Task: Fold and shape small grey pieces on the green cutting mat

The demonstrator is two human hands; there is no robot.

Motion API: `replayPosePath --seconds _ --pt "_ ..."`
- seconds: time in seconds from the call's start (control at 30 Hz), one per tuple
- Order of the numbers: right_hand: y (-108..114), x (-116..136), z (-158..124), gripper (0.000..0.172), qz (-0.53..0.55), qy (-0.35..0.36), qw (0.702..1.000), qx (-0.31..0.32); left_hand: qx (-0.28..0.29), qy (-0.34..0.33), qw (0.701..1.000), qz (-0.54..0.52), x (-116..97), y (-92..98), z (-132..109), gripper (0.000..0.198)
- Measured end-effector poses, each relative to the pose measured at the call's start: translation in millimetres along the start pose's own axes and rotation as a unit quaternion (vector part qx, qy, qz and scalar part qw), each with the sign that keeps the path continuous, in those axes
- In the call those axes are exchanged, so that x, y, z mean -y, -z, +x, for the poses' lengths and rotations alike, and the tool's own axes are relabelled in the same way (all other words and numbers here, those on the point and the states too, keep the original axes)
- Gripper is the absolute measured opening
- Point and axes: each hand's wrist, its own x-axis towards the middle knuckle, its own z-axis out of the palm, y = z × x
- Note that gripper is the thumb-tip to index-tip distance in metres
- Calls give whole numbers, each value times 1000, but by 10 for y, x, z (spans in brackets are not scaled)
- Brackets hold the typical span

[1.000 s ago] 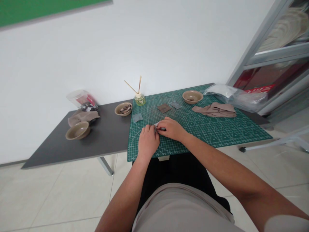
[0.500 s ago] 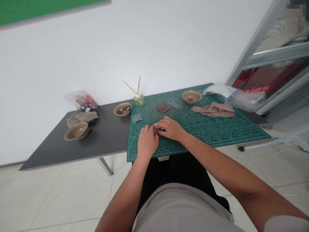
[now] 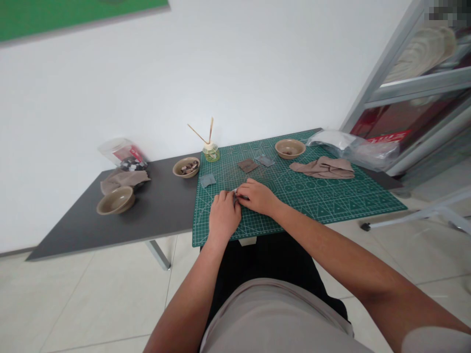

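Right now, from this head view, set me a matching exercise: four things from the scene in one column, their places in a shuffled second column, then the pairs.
Things:
1 bowl of brown pieces
2 tan cloth
3 left hand
4 clear plastic jar

Places:
A right side of the green cutting mat
B tipped over at the far left of the grey tabletop
C on the tabletop, just left of the mat
D on the mat's near part, at a small piece

Pairs: 1C, 2A, 3D, 4B

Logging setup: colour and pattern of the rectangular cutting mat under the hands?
Green cutting mat, pale grid, printed circles and triangles; best in head view.
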Motion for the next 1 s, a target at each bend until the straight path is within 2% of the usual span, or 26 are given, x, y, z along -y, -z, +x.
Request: replayPosePath --seconds 0.3,0.5,0.57,0.7,0.83,1.0 --pt "28 24 -14 9 -22 -85 996 -13 4 2 1000 -3 -4 12 -5 25" --pt "30 8 11 6 25 -9 1000 17 -2 1 1000 -16 -16 30 0 24" --pt "45 27 4 3 45 -21 999 13 -1 0 1000 -20 -19 36 0 23" --pt "60 58 -22 22 102 -70 992 -27 1 5 999 -44 -2 42 -1 27" --pt "50 51 -41 30 157 -84 982 -67 -22 6 993 -116 43 43 -8 31" --pt "67 52 -46 34 184 -89 978 -51 -47 28 983 -175 92 60 -26 9"
